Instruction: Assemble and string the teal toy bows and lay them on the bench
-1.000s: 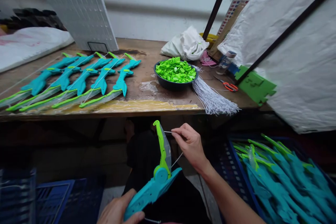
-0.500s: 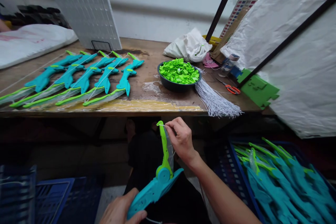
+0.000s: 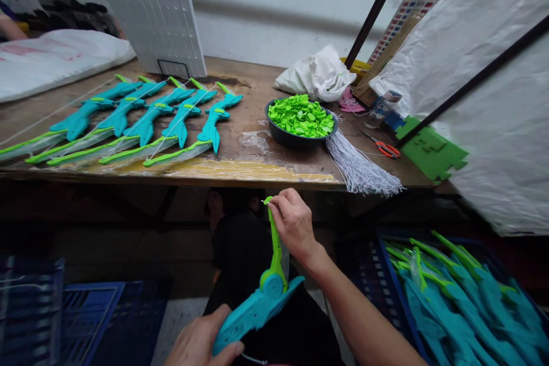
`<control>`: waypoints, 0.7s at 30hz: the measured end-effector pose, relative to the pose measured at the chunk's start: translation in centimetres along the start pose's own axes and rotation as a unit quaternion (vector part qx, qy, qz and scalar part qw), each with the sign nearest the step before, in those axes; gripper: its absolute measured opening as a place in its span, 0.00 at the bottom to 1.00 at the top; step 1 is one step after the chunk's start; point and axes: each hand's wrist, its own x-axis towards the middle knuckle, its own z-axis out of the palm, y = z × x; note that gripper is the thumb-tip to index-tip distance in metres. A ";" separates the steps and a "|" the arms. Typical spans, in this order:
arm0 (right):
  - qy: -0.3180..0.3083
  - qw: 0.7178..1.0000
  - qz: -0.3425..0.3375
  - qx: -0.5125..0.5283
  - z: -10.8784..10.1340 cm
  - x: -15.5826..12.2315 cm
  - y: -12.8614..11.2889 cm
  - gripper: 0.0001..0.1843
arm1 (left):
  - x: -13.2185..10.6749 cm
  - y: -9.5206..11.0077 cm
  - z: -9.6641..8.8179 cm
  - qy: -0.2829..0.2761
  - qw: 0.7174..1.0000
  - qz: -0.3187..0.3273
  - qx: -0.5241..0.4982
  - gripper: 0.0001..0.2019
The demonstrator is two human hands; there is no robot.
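My left hand [image 3: 201,337] is wrapped round the turquoise body of a toy bow [image 3: 261,309], held above my lap. Its bright green limb points up and away from me, with clear film along its side. At the limb's tip, my right hand [image 3: 295,222] pinches a thin white string [image 3: 264,201], a bit of which shows left of the tip. My right fingertips partly cover the tip, so how the string sits in it is hidden.
On the table [image 3: 253,80] several toy bows [image 3: 210,126] lie side by side. A dark bowl [image 3: 295,140] holds green plastic pieces, with a bundle of white strings [image 3: 364,168] and orange-handled scissors [image 3: 387,150] beside it. A blue crate [image 3: 392,291] at right holds more bows.
My right fingers have moved up against the limb's tip, and the string now pokes out on the tip's left side. The bow has shifted slightly right in view.
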 end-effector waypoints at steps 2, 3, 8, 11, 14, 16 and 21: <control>-0.030 0.997 -0.007 -0.065 0.5 0.2 0.2 0.07 | -0.1 1.0 -0.5 -0.018 1.000 -0.003 0.012 0.21; -0.050 0.995 -0.011 -0.091 0.7 0.3 0.4 0.09 | -0.1 1.6 -0.9 -0.026 1.000 -0.004 0.016 0.21; -0.099 0.986 -0.018 -0.130 -0.5 0.5 2.6 0.08 | 0.2 5.9 -2.3 -0.061 0.997 0.020 0.031 0.14; -0.117 0.975 -0.012 -0.188 -2.6 0.3 4.4 0.08 | 0.8 8.2 -2.1 -0.078 0.995 0.045 0.033 0.15; -0.131 0.959 -0.021 -0.249 -5.0 -0.6 6.0 0.10 | 1.2 9.2 -1.4 -0.093 0.993 0.077 -0.011 0.18; -0.103 0.959 -0.029 -0.263 -6.5 -1.5 7.1 0.12 | 1.1 8.9 -1.3 -0.056 0.990 0.111 -0.070 0.23; -0.006 0.949 -0.008 -0.314 -9.7 -4.3 9.8 0.16 | -0.5 4.1 -4.5 0.391 0.912 0.120 0.011 0.25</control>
